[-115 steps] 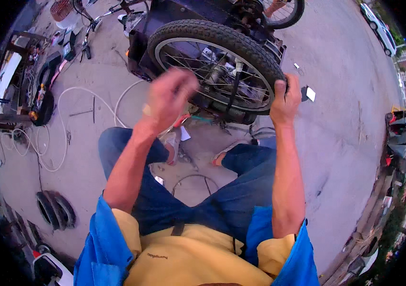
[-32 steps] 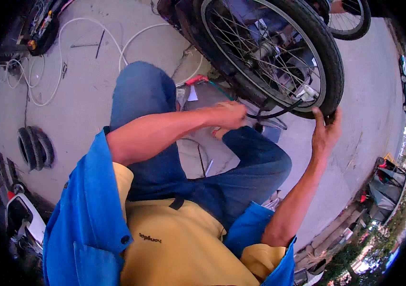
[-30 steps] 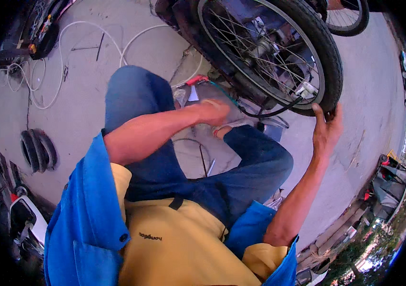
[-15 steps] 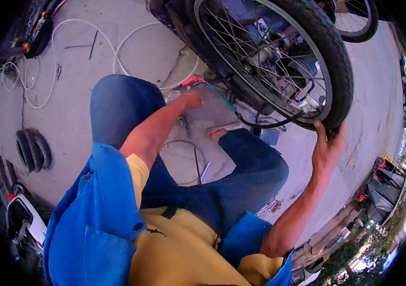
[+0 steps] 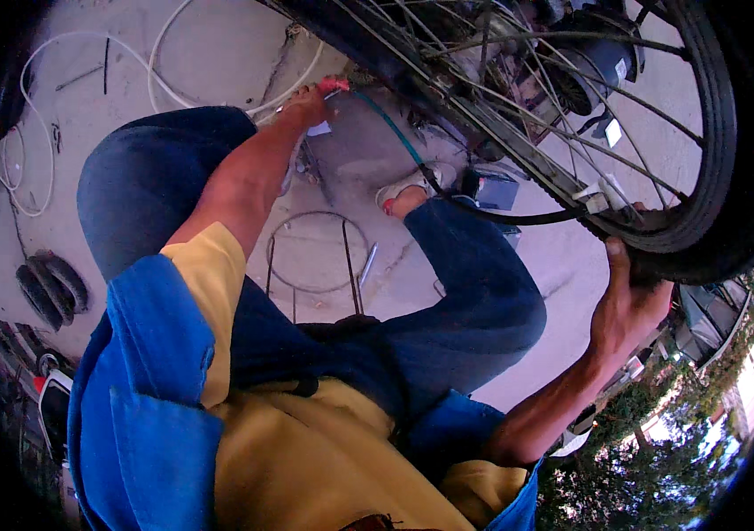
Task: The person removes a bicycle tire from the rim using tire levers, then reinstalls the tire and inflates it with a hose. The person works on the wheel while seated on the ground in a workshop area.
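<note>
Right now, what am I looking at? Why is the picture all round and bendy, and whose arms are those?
The camera sits on a person's head and looks down, so the arms are that person's own. Its very wide lens bends straight edges. The person sits on a concrete floor in blue trousers. The right hand grips the black tyre of a spoked wheel. The left hand reaches far forward to a small red-tipped thing; what it is, I cannot tell. On the floor lie a white hose, a wire ring and dark curved pieces.
</note>
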Demonstrator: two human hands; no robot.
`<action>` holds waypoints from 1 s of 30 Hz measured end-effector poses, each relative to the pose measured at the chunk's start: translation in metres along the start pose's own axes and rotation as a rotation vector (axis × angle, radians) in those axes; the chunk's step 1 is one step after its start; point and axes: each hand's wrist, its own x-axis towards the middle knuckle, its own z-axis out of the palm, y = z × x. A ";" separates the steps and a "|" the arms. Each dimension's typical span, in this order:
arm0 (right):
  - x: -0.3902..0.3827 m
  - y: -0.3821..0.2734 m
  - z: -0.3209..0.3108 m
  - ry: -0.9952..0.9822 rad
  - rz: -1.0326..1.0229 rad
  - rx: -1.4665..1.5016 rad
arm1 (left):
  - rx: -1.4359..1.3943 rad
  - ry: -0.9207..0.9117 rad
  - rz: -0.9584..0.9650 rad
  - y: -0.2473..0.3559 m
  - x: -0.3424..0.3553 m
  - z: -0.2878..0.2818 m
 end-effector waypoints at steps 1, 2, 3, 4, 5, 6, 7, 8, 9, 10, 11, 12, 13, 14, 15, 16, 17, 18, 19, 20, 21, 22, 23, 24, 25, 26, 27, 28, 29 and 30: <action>0.001 0.003 -0.001 -0.011 -0.005 -0.015 | -0.030 -0.001 -0.018 0.000 0.002 0.001; 0.001 0.007 -0.004 -0.023 -0.011 -0.029 | -0.016 0.032 0.001 -0.001 0.002 0.003; 0.000 0.010 -0.007 -0.029 -0.014 -0.044 | 0.003 0.064 0.025 0.000 0.000 0.000; 0.000 0.010 -0.007 -0.034 -0.014 -0.070 | 0.021 0.097 0.049 0.001 -0.002 -0.002; 0.000 0.010 -0.008 -0.038 -0.015 -0.096 | 0.055 0.102 0.054 0.004 -0.004 -0.003; 0.004 0.009 -0.009 -0.043 -0.033 -0.118 | 0.081 0.122 0.055 0.006 0.002 -0.007; 0.004 0.010 -0.010 -0.045 -0.015 -0.102 | 0.108 0.143 0.056 0.008 0.006 -0.010; -0.002 0.011 -0.012 -0.046 0.002 -0.086 | 0.165 0.160 0.080 0.008 -0.003 0.000; -0.002 0.010 -0.009 -0.027 0.003 -0.063 | 0.226 0.203 0.114 0.011 -0.008 0.007; -0.002 0.001 -0.003 0.004 0.010 -0.029 | 0.286 0.240 0.131 0.007 -0.009 0.013; 0.002 -0.001 -0.001 -0.014 0.004 -0.035 | 0.287 0.258 0.145 -0.006 -0.003 0.020; 0.001 -0.002 -0.004 -0.012 0.019 -0.057 | 0.298 0.264 0.189 -0.003 -0.007 0.015; 0.000 -0.005 -0.006 -0.011 0.035 -0.078 | 0.309 0.269 0.232 0.000 -0.011 0.010; -0.002 -0.007 -0.006 0.009 0.009 -0.039 | 0.293 0.236 0.191 0.004 -0.019 0.010; -0.001 -0.006 -0.007 0.012 0.000 -0.045 | 0.317 0.241 0.197 0.007 -0.024 0.004; 0.000 -0.003 -0.007 0.015 -0.009 -0.051 | 0.341 0.246 0.202 0.010 -0.030 -0.002; 0.000 -0.002 -0.008 0.017 -0.018 -0.058 | 0.364 0.250 0.207 0.014 -0.036 -0.006; 0.000 -0.009 -0.008 0.006 0.001 0.000 | 0.383 0.217 0.181 0.016 -0.037 -0.012; 0.001 -0.011 -0.008 -0.002 -0.015 -0.059 | 0.402 0.182 0.155 0.016 -0.039 -0.019; 0.002 -0.014 -0.009 -0.010 -0.030 -0.120 | 0.420 0.148 0.128 0.015 -0.042 -0.025; 0.003 -0.014 -0.011 -0.014 -0.042 -0.181 | 0.402 0.214 0.187 0.012 -0.048 -0.029; 0.005 -0.009 -0.010 -0.018 -0.060 -0.139 | 0.382 0.281 0.247 0.005 -0.055 -0.031; 0.006 -0.006 -0.008 -0.017 -0.108 -0.103 | 0.361 0.347 0.306 0.000 -0.060 -0.033; 0.007 -0.007 -0.008 -0.030 -0.086 -0.115 | 0.350 0.319 0.282 -0.002 -0.062 -0.036; 0.007 -0.008 -0.009 -0.043 -0.065 -0.126 | 0.338 0.292 0.258 -0.002 -0.063 -0.039; 0.008 -0.007 -0.009 -0.044 -0.086 -0.129 | 0.327 0.264 0.233 -0.003 -0.065 -0.042; 0.009 -0.005 -0.010 -0.042 -0.103 -0.135 | 0.345 0.237 0.222 0.001 -0.070 -0.048; 0.010 -0.006 -0.012 -0.041 -0.120 -0.141 | 0.362 0.210 0.210 0.004 -0.076 -0.054; 0.010 -0.009 -0.014 -0.052 -0.127 -0.179 | 0.378 0.184 0.197 0.007 -0.082 -0.059; 0.012 -0.010 -0.013 -0.067 -0.140 -0.205 | 0.384 0.242 0.188 0.000 -0.085 -0.060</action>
